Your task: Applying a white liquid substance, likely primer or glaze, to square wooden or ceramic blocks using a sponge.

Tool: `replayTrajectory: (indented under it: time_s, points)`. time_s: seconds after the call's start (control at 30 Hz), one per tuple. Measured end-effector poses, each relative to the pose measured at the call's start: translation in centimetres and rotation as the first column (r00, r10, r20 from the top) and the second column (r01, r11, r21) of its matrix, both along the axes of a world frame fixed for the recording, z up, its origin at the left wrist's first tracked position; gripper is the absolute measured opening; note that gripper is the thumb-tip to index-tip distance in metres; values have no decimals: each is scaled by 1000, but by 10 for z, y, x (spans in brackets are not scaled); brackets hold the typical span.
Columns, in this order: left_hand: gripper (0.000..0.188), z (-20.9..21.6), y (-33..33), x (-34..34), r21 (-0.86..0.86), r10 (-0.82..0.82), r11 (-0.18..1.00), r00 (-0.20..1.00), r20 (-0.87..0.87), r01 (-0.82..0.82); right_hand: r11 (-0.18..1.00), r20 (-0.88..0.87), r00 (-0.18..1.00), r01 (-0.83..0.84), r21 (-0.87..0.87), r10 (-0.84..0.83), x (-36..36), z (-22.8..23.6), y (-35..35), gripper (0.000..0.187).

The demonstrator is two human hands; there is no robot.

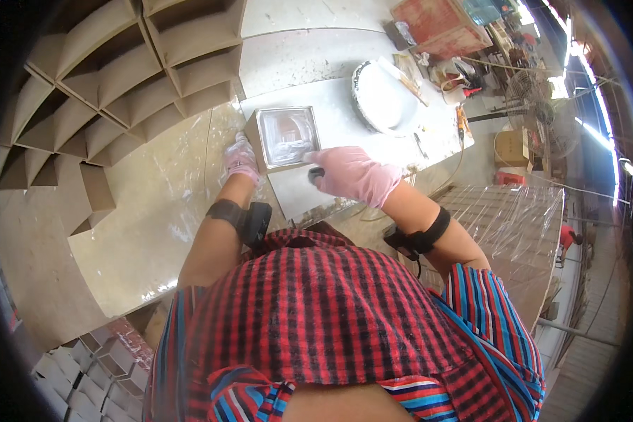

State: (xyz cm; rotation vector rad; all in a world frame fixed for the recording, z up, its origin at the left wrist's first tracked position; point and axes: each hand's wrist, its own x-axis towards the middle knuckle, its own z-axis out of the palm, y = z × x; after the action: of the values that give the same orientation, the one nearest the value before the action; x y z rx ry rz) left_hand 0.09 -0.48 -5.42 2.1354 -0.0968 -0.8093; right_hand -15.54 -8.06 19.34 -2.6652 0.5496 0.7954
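Observation:
A small open-topped box (259, 141) of greyish-brown board stands on the white work board, its inner faces smeared with white paste. Against the box's left side rests my left hand (241, 159), in a thin pinkish glove with white smears, holding it there. My right hand (359, 174), gloved alike, is closed at the box's near right corner. A small dark object (316, 173) shows at its fingers; I cannot make out what it is. Dark straps with small black devices circle both wrists.
A round white basin (385, 98) with a stick across its rim sits to the right. Stacked open board boxes (112, 77) fill the far left. An orange-handled tool (461, 121) lies at the table's right edge. Film-wrapped boards (503, 232) stand at the right.

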Motion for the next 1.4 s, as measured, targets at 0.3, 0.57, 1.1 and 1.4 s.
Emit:
replayTrajectory:
  time_s: [0.3, 0.57, 1.1, 1.4]
  points:
    - [42, -30, 0, 3, 142, -230, 968, 956, 184, 206, 988, 122, 981, 148, 48, -153, 16, 14, -8, 45]
    - [29, 0, 6, 1, 339, -454, 873, 837, 304, 351, 991, -37, 991, -130, 9, 131, 15, 9, -1, 52]
    - [54, 19, 2, -3, -20, 14, 1000, 999, 36, -14, 975, -122, 970, -218, -54, 210, 8, 6, -5, 67]
    - [53, -25, 3, 1, 200, -353, 933, 868, 348, 300, 974, -286, 933, -225, 10, 218, 13, -1, -13, 57]
